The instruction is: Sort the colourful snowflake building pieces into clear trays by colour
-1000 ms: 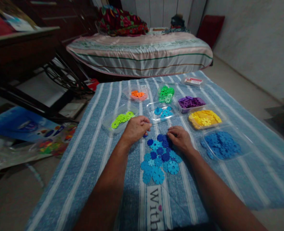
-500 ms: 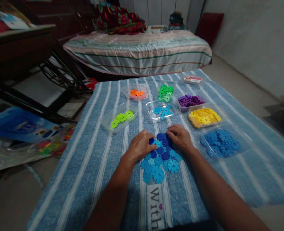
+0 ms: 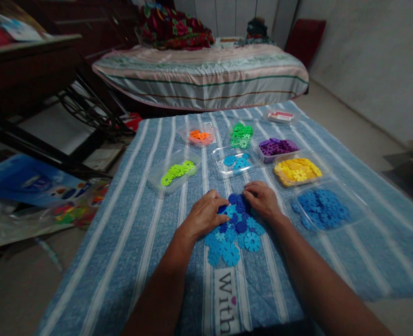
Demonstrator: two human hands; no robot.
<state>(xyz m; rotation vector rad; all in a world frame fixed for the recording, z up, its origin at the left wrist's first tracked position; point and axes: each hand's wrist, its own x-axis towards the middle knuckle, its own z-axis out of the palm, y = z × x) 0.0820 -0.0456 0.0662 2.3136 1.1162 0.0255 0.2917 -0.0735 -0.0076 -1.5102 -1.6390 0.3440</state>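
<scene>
A pile of notched plastic building discs in light blue [image 3: 231, 255] and dark blue [image 3: 241, 227] lies on the striped cloth in front of me. My left hand [image 3: 206, 212] rests at the pile's left side, thumb and forefinger spread apart over the discs and touching them. At the upper right of the pile is my right hand [image 3: 261, 199], its fingers curled together against the dark blue discs. Whatever its fingertips may hold is hidden. Beyond the hands, a clear plastic tub [image 3: 217, 171] contains a few light blue discs [image 3: 240, 164].
Other clear tubs hold lime discs [image 3: 178, 171], orange discs [image 3: 199, 136], green discs [image 3: 242, 134], purple discs [image 3: 276, 146], yellow discs [image 3: 297, 169] and mid-blue discs [image 3: 322, 207]. A lidded box [image 3: 280, 115] stands at the far right corner. Behind the table is a bed [image 3: 199, 77].
My left hand's thumb and forefinger have spread slightly and shifted over the discs. The right hand stays in place, and the tubs have not moved.
</scene>
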